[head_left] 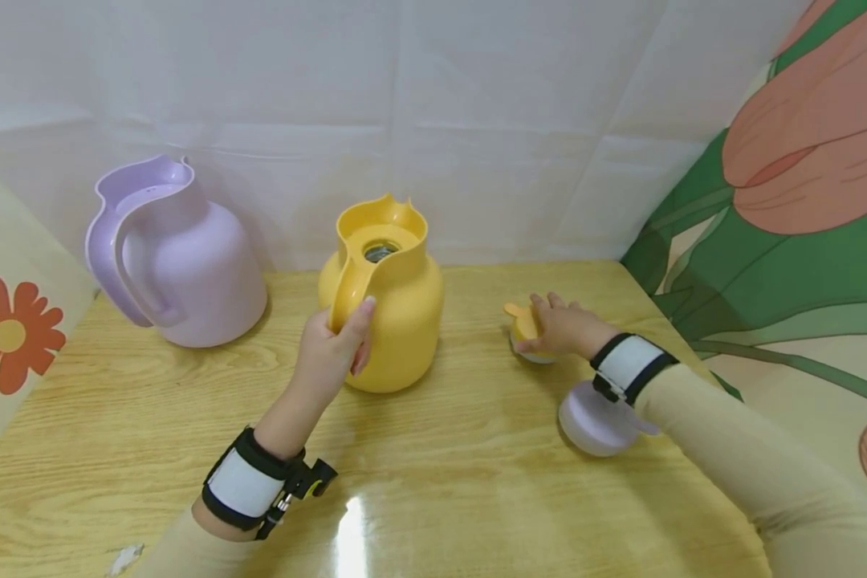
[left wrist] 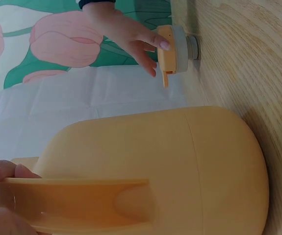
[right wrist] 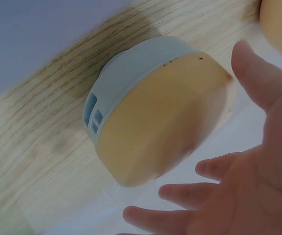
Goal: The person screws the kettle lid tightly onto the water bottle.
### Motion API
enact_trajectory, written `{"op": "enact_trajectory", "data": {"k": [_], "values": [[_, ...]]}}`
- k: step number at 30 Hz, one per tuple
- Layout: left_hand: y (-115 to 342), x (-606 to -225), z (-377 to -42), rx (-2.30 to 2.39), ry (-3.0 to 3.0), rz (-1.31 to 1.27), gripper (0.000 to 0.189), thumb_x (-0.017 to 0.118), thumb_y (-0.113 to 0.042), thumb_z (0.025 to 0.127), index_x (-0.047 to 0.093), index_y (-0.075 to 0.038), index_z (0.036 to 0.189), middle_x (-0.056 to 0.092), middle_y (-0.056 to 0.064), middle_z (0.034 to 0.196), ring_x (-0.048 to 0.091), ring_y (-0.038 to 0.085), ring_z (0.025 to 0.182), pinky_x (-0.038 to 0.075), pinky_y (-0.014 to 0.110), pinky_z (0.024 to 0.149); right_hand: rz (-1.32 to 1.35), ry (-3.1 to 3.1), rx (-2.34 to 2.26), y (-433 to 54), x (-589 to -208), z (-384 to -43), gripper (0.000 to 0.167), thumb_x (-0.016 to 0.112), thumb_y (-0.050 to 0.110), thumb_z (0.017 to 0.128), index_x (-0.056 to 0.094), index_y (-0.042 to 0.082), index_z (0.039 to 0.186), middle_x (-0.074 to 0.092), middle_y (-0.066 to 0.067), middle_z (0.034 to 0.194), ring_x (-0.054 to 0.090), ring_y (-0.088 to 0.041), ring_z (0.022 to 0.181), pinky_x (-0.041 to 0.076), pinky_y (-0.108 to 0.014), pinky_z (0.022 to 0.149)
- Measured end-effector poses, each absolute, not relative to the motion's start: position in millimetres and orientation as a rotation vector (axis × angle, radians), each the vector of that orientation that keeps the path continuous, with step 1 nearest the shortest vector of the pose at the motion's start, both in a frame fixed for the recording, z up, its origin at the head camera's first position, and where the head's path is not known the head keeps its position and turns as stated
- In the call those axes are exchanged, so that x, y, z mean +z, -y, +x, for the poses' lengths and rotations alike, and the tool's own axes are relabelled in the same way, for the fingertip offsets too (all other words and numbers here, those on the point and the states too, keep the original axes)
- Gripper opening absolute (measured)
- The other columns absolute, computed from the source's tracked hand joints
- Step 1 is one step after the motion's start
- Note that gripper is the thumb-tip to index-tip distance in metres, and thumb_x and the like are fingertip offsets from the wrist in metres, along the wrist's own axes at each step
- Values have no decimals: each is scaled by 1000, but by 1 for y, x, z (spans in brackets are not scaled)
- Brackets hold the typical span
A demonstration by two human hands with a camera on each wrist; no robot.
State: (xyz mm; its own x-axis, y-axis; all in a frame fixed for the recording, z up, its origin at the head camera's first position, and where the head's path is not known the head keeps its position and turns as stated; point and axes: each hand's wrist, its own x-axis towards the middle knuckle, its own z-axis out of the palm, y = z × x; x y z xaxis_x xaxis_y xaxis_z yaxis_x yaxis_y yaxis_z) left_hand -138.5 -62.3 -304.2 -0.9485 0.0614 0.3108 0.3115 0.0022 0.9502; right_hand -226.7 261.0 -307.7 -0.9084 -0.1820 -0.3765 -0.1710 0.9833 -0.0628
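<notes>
A yellow thermos jug (head_left: 405,321) stands upright on the table, its lidless mouth showing a dark, shiny opening. My left hand (head_left: 335,341) grips the jug's handle (left wrist: 82,200), thumb laid along the top. Farther right, my right hand (head_left: 567,327) is at a yellow jug lid (head_left: 524,325) with a pale grey underside and a small tab. In the right wrist view this lid (right wrist: 155,117) rests on the wood, and the spread fingers and thumb (right wrist: 258,73) stand around its yellow top without closing on it.
At the back left stands a lilac thermos jug (head_left: 202,265). A lilac lid (head_left: 596,421) lies below my right wrist, partly hidden by the wristband. White sheeting (head_left: 477,160) hangs behind the wooden table (head_left: 462,490), with a flower-printed cloth (head_left: 795,265) along the right side.
</notes>
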Motion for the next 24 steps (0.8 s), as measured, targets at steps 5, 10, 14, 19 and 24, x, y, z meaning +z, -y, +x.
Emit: {"op": "enact_trajectory", "data": {"k": [5,10,14,19,24], "values": [[63,-304,-137,-2084,2083,-371,53,51,-25,98,43,2,53,40,4,43,36,14,38,27,23,40,-262,-2731,-47,-261,-308,-229,98,64,47,91,11,-12,148,10,-44,146,19,-69,125,20,-69,105],[64,-304,-135,-2088,2069,-380,53,51,-24,97,42,3,53,40,3,43,36,14,37,28,24,39,-251,-2709,-58,-263,-311,-233,98,63,47,92,9,-11,149,9,-45,146,20,-67,126,23,-69,103],[66,-304,-134,-2093,2060,-393,54,52,-25,97,42,4,53,40,4,43,36,15,37,28,24,39,-248,-2688,-87,-265,-311,-236,98,61,48,92,7,-12,149,8,-46,145,21,-66,127,22,-68,104],[68,-304,-132,-2097,2059,-387,53,52,-25,97,42,4,53,40,3,42,36,14,37,29,24,39,-240,-2650,-129,-266,-311,-238,97,60,45,93,5,-13,148,8,-48,144,25,-61,129,26,-65,104],[69,-303,-130,-2098,2061,-382,53,52,-24,96,42,5,53,41,3,42,37,14,37,29,24,40,-255,-2645,-155,-266,-310,-239,95,61,42,94,7,-15,147,19,-49,140,33,-58,127,30,-62,104]]}}
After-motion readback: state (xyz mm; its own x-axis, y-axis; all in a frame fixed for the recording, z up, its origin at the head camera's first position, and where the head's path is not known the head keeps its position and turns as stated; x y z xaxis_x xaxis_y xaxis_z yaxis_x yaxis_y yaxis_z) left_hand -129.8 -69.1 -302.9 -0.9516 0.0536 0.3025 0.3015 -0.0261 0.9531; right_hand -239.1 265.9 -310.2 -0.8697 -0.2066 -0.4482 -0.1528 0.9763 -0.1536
